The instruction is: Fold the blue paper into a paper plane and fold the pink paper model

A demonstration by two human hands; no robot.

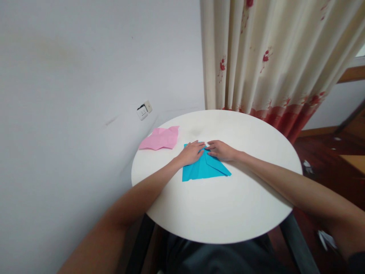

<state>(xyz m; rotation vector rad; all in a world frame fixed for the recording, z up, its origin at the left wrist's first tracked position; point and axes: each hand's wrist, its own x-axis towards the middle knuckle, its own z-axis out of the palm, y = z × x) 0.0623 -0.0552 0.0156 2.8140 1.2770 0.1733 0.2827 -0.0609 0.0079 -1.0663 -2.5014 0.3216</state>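
Observation:
A sheet of blue paper (199,170) lies on the round white table, its right side folded inward to make a slanted edge with a flap. My left hand (191,153) rests flat on the paper's upper left part, fingers stretched toward the top. On the upper right, my right hand (221,150) touches the folded part near the top corner, fingers extended and slightly bent. The fingertips of both hands nearly meet there and hide some of the paper's top edge.
A creased pink paper (160,138) lies at the table's back left. The white table (222,213) stands close to a wall with a socket (142,112). A patterned curtain (256,68) hangs behind. Small pale items (327,239) lie on the dark floor at right.

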